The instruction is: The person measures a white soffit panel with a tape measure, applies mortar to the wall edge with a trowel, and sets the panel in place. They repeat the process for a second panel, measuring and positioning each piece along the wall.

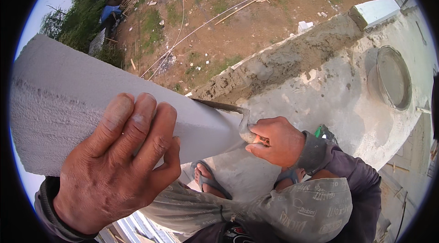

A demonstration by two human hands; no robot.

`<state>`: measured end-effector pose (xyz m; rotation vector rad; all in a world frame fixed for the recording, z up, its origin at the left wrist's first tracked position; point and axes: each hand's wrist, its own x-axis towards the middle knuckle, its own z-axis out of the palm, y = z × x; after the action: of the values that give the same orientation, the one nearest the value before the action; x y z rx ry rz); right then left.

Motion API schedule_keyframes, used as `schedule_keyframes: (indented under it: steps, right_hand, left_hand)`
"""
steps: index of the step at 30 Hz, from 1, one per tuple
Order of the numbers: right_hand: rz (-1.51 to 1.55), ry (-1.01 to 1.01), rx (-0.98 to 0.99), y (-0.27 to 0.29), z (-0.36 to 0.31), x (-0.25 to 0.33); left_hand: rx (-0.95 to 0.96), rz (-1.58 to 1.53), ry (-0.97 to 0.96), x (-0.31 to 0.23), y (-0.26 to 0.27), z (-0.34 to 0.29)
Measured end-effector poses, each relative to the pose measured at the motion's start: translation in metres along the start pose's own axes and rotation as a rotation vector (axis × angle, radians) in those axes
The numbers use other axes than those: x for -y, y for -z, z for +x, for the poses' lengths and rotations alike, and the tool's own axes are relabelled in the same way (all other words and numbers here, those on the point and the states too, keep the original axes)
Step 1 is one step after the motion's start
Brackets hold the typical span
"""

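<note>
A large pale grey lightweight concrete block point(68, 76) fills the left side, tilted and close to me. My left hand point(121, 165) grips it, fingers laid over its face; its underside is hidden. In my right hand point(280, 141) is a trowel point(245, 122), fingers wrapped round the orange-brown handle. The trowel's thin blade, seen edge-on, lies along the block's far edge, at the near end of a mortar bed point(283, 64). That rough grey-brown mortar runs along the edge of the slab toward the upper right.
A white block point(377, 13) stands at the mortar's far end. To the right, a round bucket point(397, 78) of grey mix sits on the pale concrete slab point(315, 92). My sandalled feet are below the block. Beyond the edge, dirt ground point(256, 28) lies lower, with planks and a cable.
</note>
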<state>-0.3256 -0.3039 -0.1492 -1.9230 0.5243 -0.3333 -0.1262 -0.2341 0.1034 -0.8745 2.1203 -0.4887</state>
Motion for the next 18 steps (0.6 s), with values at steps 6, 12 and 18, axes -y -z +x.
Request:
schedule_keyframes:
  steps: [6, 12, 18]
  right_hand:
    - [-0.011, -0.123, -0.074, 0.066, -0.055, -0.023]
    - [-0.090, -0.190, -0.290, 0.061, 0.003, -0.088]
    - [0.654, -0.561, 0.298, 0.027, 0.089, -0.094]
  left_hand:
    - [-0.009, -0.078, 0.092, 0.001, -0.012, -0.012]
    - [-0.004, 0.080, 0.006, -0.008, -0.021, -0.029]
    - [-0.116, 0.336, -0.180, -0.009, -0.018, -0.032]
